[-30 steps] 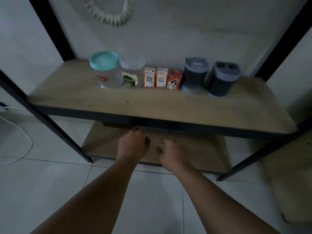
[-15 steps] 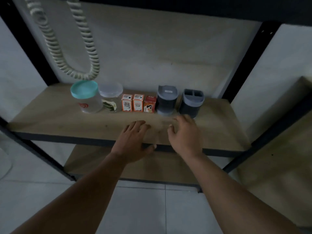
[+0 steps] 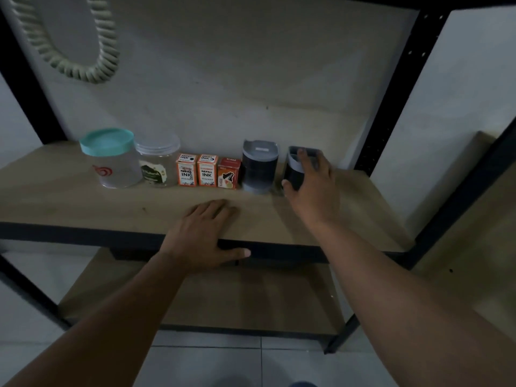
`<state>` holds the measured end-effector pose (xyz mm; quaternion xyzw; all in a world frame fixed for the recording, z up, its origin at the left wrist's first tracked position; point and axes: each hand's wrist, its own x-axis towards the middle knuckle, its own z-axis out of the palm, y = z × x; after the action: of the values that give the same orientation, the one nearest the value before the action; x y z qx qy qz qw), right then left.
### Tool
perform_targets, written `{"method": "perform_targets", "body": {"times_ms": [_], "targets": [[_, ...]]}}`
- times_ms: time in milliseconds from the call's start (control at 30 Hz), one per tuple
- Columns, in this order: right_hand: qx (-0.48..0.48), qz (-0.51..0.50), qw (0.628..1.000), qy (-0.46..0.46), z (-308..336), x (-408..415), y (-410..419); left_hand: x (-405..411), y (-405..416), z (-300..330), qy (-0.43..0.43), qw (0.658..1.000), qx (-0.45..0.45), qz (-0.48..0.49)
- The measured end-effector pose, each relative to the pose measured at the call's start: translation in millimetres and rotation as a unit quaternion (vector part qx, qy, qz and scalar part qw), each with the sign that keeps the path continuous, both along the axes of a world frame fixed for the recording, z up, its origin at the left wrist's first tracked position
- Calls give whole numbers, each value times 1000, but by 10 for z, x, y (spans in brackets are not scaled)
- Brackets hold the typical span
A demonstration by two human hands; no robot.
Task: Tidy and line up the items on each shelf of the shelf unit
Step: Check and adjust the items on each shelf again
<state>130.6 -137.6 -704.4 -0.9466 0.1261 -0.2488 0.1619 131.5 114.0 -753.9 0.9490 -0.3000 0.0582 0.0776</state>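
Observation:
A row of items stands along the back of the wooden shelf (image 3: 83,202): a clear jar with a teal lid (image 3: 111,159), a clear jar with a green label (image 3: 157,162), two orange ink boxes (image 3: 196,170), a small red box (image 3: 229,173) and a dark grey container (image 3: 259,166). My right hand (image 3: 312,185) wraps around a second dark grey container (image 3: 293,171) at the row's right end, thumb on its left side. My left hand (image 3: 203,236) lies flat on the shelf's front edge, fingers spread, holding nothing.
A lower shelf (image 3: 251,300) lies beneath, above a tiled floor (image 3: 206,364). Black metal uprights (image 3: 391,113) frame the unit. A coiled cord (image 3: 67,62) hangs at the upper left against the white wall. Another wooden board (image 3: 474,219) lies to the right.
The view rose from the lower shelf. My right hand reached forward and closed around the right-hand grey container. My left hand settled flat on the shelf's front edge.

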Motion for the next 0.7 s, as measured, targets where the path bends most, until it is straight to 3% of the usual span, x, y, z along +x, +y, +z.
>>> {"method": "perform_targets", "body": {"times_ms": [700], "targets": [[-33,27,999,-25,-95,527,-171,0,-23,33,-5,1000,0,19]]}}
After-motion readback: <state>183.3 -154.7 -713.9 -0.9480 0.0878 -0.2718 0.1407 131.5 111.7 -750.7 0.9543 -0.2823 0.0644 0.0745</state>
